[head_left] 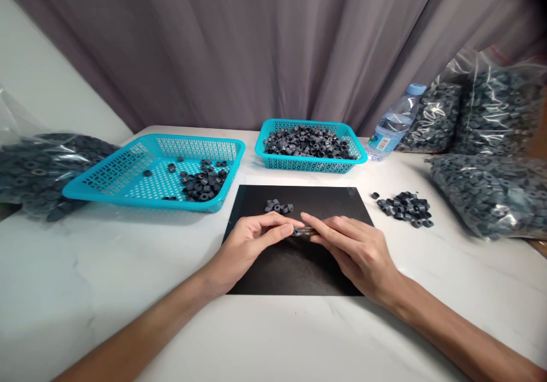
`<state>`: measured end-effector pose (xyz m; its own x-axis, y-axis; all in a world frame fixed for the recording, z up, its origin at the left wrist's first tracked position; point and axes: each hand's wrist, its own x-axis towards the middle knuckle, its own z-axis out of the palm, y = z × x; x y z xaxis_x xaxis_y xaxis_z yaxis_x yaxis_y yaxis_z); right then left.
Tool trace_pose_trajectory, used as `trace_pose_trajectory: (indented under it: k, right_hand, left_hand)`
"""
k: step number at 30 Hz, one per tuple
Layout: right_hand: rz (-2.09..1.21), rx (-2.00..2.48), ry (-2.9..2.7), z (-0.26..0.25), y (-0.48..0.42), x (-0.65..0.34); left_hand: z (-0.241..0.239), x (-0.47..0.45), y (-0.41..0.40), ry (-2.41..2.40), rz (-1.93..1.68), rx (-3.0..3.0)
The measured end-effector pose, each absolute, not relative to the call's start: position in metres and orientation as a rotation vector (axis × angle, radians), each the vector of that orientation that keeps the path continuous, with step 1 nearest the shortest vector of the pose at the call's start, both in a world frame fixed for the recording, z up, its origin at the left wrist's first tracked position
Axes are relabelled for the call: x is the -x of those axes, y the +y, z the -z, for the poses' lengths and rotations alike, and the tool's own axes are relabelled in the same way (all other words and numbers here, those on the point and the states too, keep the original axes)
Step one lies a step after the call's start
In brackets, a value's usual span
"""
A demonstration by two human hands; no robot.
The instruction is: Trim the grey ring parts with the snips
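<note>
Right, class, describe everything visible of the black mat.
The black mat is a thin, flat sheet with straight edges and faint smudges; its material is unclear. It lies on the white, grey-veined table. A small cluster of grey pieces rests toward its far edge. The left hand and right hand hide parts; whether either touches it is unclear.

Baskets [310, 164] and bags [491, 196] of grey parts [401, 206] suggest a small workshop.

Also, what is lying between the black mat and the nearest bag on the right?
A pile of grey pieces lies between the mat and that bag, in the head view.
</note>
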<state>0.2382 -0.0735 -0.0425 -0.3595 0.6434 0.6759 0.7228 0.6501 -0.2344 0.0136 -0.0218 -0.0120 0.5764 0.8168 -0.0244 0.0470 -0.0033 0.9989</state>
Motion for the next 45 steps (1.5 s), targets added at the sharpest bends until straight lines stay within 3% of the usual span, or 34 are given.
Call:
trace_pose_trajectory:
  k: [45]
  right_hand:
    - [0.175, 1.071, -2.127, 0.0458, -0.0744, -0.2397]
  left_hand:
    - [0.0073, -0.0148, -0.0236, 0.745, -0.733, -1.473]
